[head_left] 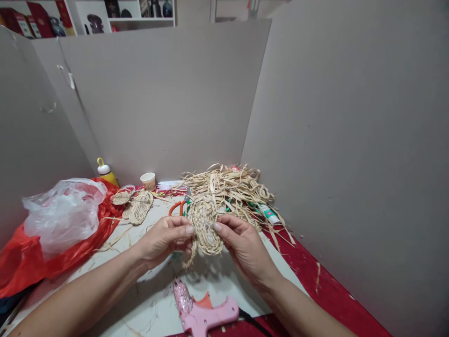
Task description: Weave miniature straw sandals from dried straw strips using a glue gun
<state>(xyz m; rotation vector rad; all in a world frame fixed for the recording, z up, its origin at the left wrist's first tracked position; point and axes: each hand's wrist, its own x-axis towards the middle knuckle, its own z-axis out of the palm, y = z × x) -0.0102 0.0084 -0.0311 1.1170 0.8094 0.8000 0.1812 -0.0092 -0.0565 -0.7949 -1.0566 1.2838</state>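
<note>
Between my two hands, above the white work board (154, 295), is a braided straw shoe sole (205, 229), an oval coil of plaited strands. My left hand (171, 234) pinches its left edge between thumb and fingers, and a loose braid end hangs down beside it. My right hand (238, 238) grips the opposite edge the same way. Below them a pink hot glue gun (210, 316) lies on the board, with an orange trigger and a black cord. Scissors with orange handles (178, 208) lie just behind the sole, partly hidden.
A heap of dry straw (224, 187) spreads along the back. Finished-looking braided soles (139, 207) lie at the left, near a paper cup (148, 180) and a yellow bottle (108, 173). Plastic bags (66, 215) fill the left side. Grey partitions (168, 103) enclose the table.
</note>
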